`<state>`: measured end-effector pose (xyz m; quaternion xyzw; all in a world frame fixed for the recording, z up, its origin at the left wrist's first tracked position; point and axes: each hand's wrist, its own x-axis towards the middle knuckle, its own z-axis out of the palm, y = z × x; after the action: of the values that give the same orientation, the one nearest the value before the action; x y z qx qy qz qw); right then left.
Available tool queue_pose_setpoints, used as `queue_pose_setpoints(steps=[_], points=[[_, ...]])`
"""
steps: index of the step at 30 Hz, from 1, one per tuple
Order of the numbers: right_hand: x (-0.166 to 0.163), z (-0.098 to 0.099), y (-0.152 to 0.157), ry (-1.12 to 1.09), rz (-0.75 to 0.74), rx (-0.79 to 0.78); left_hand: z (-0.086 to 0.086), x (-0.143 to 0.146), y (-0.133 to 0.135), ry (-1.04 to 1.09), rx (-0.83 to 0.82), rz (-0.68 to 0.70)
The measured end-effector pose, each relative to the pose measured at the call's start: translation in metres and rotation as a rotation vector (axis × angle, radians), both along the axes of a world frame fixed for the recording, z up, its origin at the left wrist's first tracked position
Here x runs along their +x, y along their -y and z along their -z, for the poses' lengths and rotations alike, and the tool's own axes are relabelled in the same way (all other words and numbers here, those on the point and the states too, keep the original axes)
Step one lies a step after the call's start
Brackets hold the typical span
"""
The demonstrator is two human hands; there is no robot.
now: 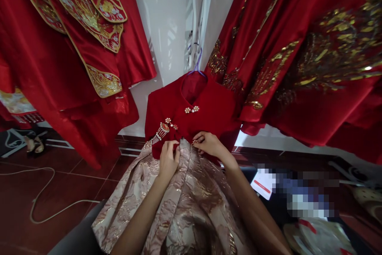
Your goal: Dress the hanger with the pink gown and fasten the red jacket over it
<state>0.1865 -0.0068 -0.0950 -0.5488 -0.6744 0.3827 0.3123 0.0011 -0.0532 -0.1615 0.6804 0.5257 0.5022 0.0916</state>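
A small red velvet jacket [209, 109] with pearl buttons and a beaded tassel brooch [162, 129] hangs on a purple hanger [197, 64] in front of me. Below it spreads a pale gold brocade skirt [185, 203]. My left hand [168, 158] is closed, pinching the jacket's lower hem where it meets the skirt's waist. My right hand [209, 143] is also closed, its fingers gripping the hem a little to the right. Both forearms reach up over the skirt.
Red robes with gold embroidery hang at the left [74, 48] and right [313, 56]. A white wall [170, 28] stands behind. A white cable [44, 203] lies on the dark red floor at left. Papers and bags [316, 235] lie at lower right.
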Motion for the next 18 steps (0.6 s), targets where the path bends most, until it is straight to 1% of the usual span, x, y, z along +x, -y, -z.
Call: queue_pose_setpoints(steps=[2,5,7,8,10,12,16,18], points=[[0.001,-0.012,0.008,-0.041,-0.046,-0.033,0.002,0.0,-0.001,0.202,0.054,-0.086],[-0.004,-0.035,0.028,-0.183,-0.233,-0.137,0.004,0.0,-0.004,0.449,0.166,-0.226],[-0.011,-0.047,0.041,-0.276,-0.361,-0.198,0.004,-0.002,-0.006,0.501,0.21,-0.284],[-0.014,-0.051,0.046,-0.3,-0.393,-0.205,0.004,-0.004,-0.007,0.506,0.219,-0.316],[-0.021,-0.056,0.052,-0.305,-0.401,-0.176,0.005,-0.006,-0.007,0.511,0.223,-0.368],[-0.026,-0.055,0.053,-0.281,-0.393,-0.119,0.007,-0.007,-0.008,0.512,0.21,-0.342],[-0.031,-0.041,0.045,-0.231,-0.427,-0.004,0.012,-0.004,-0.007,0.445,0.152,-0.129],[-0.034,-0.032,0.038,-0.21,-0.399,0.058,0.013,-0.004,-0.006,0.398,0.136,-0.09]])
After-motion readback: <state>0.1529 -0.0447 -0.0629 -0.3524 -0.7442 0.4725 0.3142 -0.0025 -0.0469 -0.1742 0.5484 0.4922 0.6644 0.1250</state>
